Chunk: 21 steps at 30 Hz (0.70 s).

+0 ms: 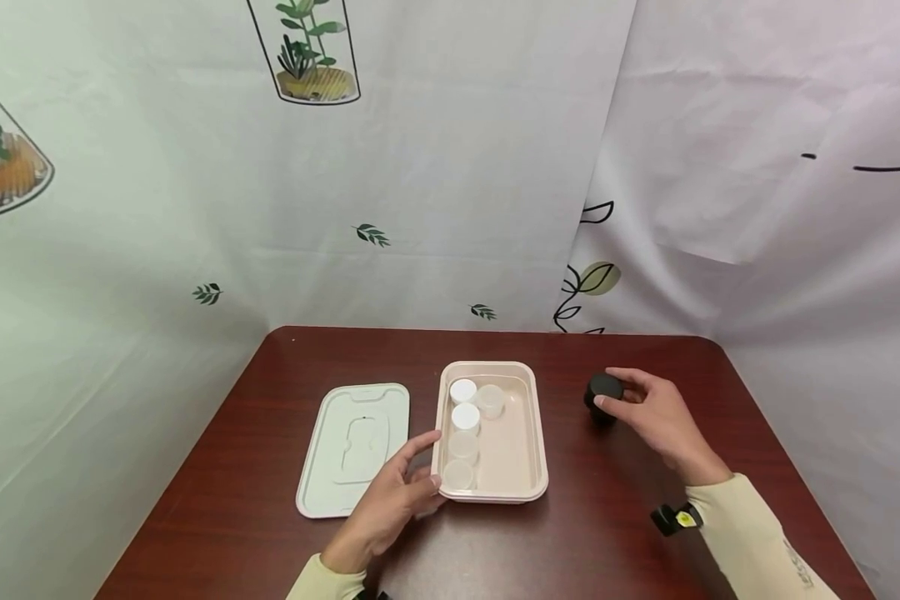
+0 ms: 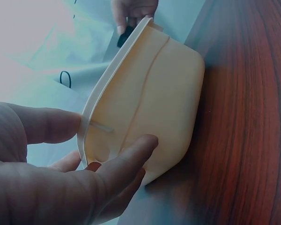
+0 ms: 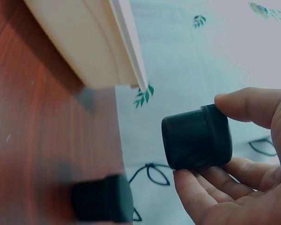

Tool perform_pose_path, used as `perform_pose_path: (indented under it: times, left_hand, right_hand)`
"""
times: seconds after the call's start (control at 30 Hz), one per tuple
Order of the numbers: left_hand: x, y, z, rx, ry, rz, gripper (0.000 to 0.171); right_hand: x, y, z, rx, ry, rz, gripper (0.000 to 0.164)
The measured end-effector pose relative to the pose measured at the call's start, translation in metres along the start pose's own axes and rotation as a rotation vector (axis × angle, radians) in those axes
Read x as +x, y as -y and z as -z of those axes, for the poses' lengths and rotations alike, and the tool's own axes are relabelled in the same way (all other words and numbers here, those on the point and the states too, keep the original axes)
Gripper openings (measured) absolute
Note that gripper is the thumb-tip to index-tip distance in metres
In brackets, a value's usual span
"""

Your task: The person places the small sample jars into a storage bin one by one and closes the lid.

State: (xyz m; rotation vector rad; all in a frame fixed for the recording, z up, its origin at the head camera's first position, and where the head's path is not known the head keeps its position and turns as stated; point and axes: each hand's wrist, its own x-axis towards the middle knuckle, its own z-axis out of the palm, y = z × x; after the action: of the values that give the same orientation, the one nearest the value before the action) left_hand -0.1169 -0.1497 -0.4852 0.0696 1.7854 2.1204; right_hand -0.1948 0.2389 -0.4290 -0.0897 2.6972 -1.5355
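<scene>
A beige plastic box stands in the middle of the table. Inside, along its left side, are several small round jars, some with white lids and others translucent. My left hand holds the box's left edge, thumb at the rim and fingers against the outer wall. To the right of the box, my right hand pinches a small black lidded jar between thumb and fingers, above the table. A second black jar stands on the table beneath it.
A pale, flat lid with rounded corners lies left of the box, partly behind my left hand. The dark red wooden table ends at a white printed cloth that hangs behind and beside it.
</scene>
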Motion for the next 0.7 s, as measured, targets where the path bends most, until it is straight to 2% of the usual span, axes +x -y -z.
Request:
perform_pose_path:
  times: [0.27,0.7]
  left_hand:
    - [0.0,0.0,0.001,-0.004,-0.003,-0.002,0.071]
    - [0.001,0.002,0.003,-0.023,0.004,-0.002,0.071]
  right_hand:
    - [0.014,0.025,-0.023,0.04,0.047,0.034,0.064]
    - [0.028,0.049,-0.062,-0.011,0.084,0.09,0.057]
